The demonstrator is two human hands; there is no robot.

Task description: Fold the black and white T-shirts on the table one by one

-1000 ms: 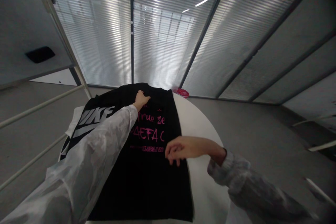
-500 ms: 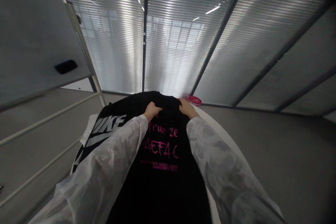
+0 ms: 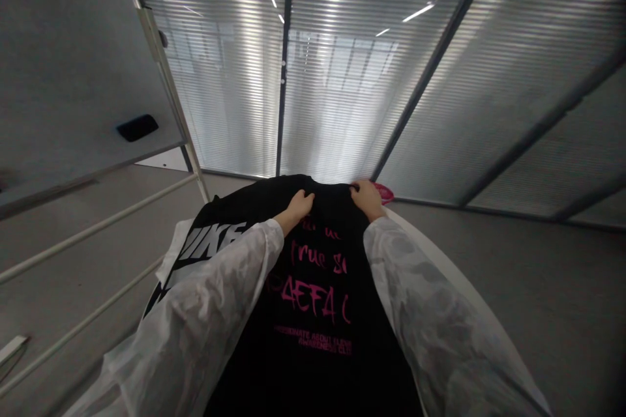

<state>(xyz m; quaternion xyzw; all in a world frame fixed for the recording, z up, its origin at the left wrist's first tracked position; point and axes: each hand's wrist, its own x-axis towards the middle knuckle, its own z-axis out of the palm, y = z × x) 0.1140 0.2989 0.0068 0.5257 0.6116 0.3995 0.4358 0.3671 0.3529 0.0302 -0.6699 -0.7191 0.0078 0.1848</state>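
A black T-shirt (image 3: 317,371) with pink lettering lies spread lengthwise in front of me, its upper end away from me. My left hand (image 3: 298,206) pinches its cloth near the upper part, thumb and fingers together. At the upper right edge, my right hand (image 3: 368,198) is closed on the same T-shirt, fingertips partly hidden. To the left lies a second black garment (image 3: 229,208) with large white NIKE letters, partly covered by my left sleeve. Both sleeves are whitish and thin.
The garments lie on a white rounded table (image 3: 435,254), its curved edge showing on the right. A pink basket (image 3: 384,193) sits behind my right hand. On the left stands a whiteboard frame (image 3: 166,78) with rails and a black eraser-like block (image 3: 137,128). Blinds-covered glass panels close the back.
The view has shifted, so everything sits further right. Both hands keep hold of the T-shirt, and more of its upper pink lettering shows between my arms.
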